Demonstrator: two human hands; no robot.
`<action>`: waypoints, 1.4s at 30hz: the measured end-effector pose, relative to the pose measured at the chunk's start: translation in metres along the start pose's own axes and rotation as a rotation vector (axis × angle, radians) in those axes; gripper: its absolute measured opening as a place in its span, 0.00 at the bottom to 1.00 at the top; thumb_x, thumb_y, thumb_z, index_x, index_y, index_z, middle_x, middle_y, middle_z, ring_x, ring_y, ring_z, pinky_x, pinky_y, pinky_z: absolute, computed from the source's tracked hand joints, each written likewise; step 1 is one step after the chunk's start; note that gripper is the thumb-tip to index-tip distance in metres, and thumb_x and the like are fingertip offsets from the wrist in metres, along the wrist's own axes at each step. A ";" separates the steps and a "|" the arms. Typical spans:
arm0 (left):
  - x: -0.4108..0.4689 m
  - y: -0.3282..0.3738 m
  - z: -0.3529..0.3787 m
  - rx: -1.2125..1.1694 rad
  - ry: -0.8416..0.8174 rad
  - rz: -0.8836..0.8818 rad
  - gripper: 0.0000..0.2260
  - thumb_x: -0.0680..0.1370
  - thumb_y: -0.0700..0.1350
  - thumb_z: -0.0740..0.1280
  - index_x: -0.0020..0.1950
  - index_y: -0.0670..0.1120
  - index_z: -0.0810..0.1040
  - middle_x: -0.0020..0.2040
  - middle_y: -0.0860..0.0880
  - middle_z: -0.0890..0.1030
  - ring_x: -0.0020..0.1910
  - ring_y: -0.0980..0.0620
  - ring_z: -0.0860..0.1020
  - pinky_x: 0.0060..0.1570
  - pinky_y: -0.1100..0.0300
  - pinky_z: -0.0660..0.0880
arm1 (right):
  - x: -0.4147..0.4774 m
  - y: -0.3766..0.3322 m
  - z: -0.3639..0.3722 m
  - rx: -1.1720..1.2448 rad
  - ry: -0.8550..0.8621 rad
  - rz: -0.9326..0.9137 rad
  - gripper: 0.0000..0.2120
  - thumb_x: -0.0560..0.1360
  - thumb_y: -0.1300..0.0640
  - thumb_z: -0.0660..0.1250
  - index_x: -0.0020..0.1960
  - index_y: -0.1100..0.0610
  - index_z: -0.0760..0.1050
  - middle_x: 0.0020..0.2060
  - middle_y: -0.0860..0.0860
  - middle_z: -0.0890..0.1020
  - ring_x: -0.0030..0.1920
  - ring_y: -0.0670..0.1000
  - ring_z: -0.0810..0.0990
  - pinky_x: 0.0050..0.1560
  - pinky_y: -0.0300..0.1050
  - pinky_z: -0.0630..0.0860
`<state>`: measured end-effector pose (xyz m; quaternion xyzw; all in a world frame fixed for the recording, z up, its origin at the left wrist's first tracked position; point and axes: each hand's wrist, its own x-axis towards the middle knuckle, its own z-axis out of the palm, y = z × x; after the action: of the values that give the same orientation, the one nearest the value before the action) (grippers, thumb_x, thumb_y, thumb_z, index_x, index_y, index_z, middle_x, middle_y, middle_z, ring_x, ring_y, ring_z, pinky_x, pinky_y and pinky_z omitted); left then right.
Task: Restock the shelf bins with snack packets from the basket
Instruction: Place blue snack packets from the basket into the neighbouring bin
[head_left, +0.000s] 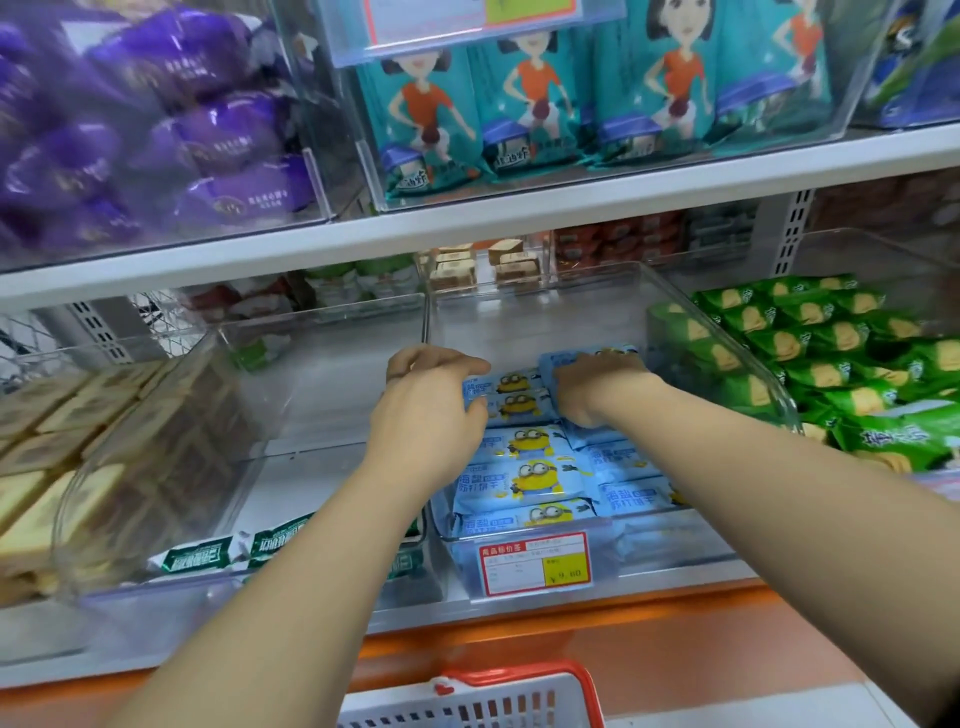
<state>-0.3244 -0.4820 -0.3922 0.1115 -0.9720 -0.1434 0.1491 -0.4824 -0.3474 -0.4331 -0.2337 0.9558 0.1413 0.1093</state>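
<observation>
Light-blue snack packets with a yellow cartoon figure (530, 478) lie in rows inside a clear plastic bin (727, 332) on the lower shelf. My left hand (426, 410) reaches into the bin and its curled fingers pinch the left end of a blue packet (511, 395) at the back of the left row. My right hand (597, 392) grips another blue packet (556, 361) at the back of the right row; its fingers hide most of it. A white basket with a red rim (498, 696) sits below at the bottom edge.
Left of this bin, a clear bin (311, 415) holds a few green-and-white packets (208, 558). Tan packets (52, 441) fill the far-left bin, green packets (841, 358) the right one. The upper shelf (467, 228) overhangs with purple and teal packets. A price tag (535, 564) fronts the bin.
</observation>
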 end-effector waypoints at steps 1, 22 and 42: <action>0.001 0.000 0.000 0.014 -0.002 0.005 0.18 0.81 0.47 0.63 0.71 0.55 0.73 0.70 0.55 0.71 0.75 0.50 0.55 0.67 0.54 0.65 | -0.001 -0.001 0.000 0.004 0.014 -0.004 0.26 0.80 0.58 0.54 0.77 0.51 0.61 0.74 0.55 0.66 0.70 0.63 0.69 0.66 0.58 0.66; -0.228 -0.058 0.020 -0.201 0.094 0.024 0.12 0.76 0.48 0.61 0.55 0.53 0.81 0.52 0.57 0.81 0.51 0.52 0.81 0.51 0.52 0.78 | -0.230 -0.102 0.089 0.728 0.754 -0.342 0.05 0.75 0.53 0.66 0.42 0.53 0.78 0.34 0.51 0.82 0.38 0.58 0.80 0.35 0.48 0.72; -0.382 -0.155 0.158 0.184 -1.048 -0.404 0.23 0.82 0.51 0.59 0.78 0.55 0.60 0.81 0.47 0.42 0.79 0.40 0.43 0.73 0.33 0.53 | -0.220 -0.191 0.310 0.610 -0.362 -0.279 0.22 0.77 0.51 0.67 0.69 0.53 0.70 0.62 0.56 0.72 0.47 0.51 0.74 0.49 0.47 0.75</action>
<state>0.0068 -0.4889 -0.6831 0.2216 -0.8839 -0.1199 -0.3940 -0.1561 -0.3193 -0.7047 -0.2893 0.8782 -0.1268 0.3591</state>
